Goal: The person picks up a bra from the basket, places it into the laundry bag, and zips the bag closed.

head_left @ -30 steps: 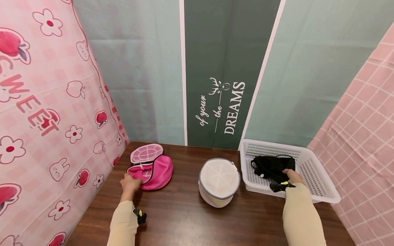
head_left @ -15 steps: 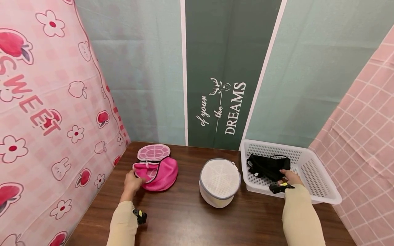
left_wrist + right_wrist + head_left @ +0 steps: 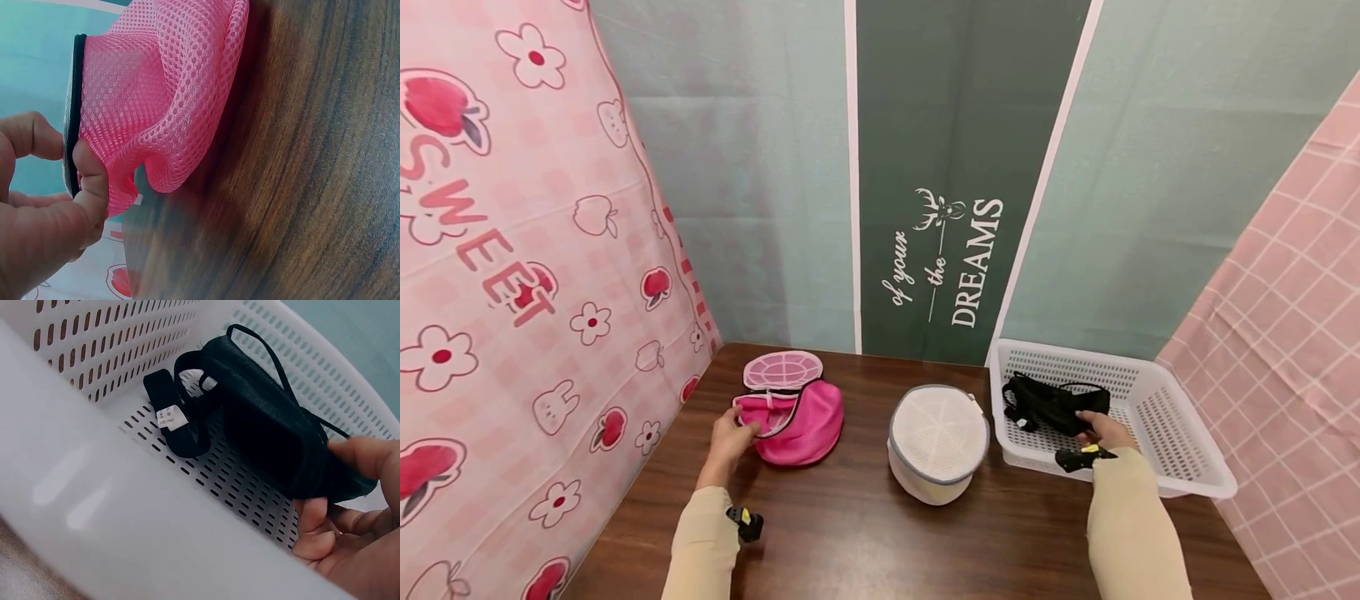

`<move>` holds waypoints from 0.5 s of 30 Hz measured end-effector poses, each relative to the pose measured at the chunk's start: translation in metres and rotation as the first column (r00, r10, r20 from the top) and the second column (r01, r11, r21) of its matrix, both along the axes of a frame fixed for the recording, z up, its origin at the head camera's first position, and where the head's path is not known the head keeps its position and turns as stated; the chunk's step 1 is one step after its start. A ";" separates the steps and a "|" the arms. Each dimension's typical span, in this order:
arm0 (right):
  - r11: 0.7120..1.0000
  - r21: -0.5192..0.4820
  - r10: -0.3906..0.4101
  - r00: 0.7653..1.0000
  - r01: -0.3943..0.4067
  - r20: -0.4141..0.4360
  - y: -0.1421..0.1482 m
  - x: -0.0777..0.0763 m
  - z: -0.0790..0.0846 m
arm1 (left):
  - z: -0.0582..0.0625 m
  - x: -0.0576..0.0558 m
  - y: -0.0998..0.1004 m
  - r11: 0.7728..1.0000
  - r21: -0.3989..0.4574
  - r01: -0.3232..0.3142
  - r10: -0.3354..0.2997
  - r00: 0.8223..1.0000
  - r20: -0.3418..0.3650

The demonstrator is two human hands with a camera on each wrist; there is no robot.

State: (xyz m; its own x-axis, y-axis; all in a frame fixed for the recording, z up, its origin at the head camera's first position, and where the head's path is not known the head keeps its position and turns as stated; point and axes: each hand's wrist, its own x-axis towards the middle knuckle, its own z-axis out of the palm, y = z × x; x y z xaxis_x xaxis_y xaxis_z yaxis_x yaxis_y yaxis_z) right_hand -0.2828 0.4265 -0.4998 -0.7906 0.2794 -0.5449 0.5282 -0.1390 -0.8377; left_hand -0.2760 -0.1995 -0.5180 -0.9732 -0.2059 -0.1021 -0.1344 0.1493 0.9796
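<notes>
Visibly, left grip (image 3: 59, 222) pinches pink bag (image 3: 194, 81), right grip (image 3: 365, 544) black cloth (image 3: 253, 384)

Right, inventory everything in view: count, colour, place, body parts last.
Open mesh bag: one, pink, table left
Round mesh bag: one, white with grey trim, table centre
Basket: one, white, table right
Strappy cloth item: one, black, in the basket
Table: one, brown, under the bags
Printed cloth: one, pink, far left
Lettered backdrop: one, green, behind
Grid cloth: one, pink, far right
Wrist devices: two, black, one per wrist
Sleeves: two, cream, bottom of head view
Left hand: one, pinching the pink bag
Right hand: one, pinching the black item
</notes>
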 end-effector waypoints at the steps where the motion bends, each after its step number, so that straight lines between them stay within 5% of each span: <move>1: 1.000 0.022 0.012 1.000 -0.012 0.010 0.000 -0.002 -0.001 | 0.000 0.000 0.000 1.000 -0.007 0.002 -0.002 1.000 -0.001; 5: 0.982 0.080 0.168 0.986 -0.168 0.006 0.009 -0.014 -0.018 | 0.001 0.001 0.001 1.000 0.009 0.002 -0.002 1.000 0.002; 8: 0.963 0.003 0.270 0.962 -0.270 -0.047 0.030 -0.030 -0.045 | 0.001 0.002 0.001 0.998 0.064 0.005 -0.005 1.000 -0.002; 12: 0.979 -0.088 0.184 0.983 -0.185 -0.026 0.029 -0.031 -0.045 | 0.002 0.001 0.003 0.992 0.130 -0.001 0.005 1.000 -0.027; 15: 0.989 -0.109 0.100 0.995 -0.099 0.008 0.009 -0.017 -0.020 | 0.001 0.000 0.005 0.986 0.167 -0.013 0.020 0.999 -0.042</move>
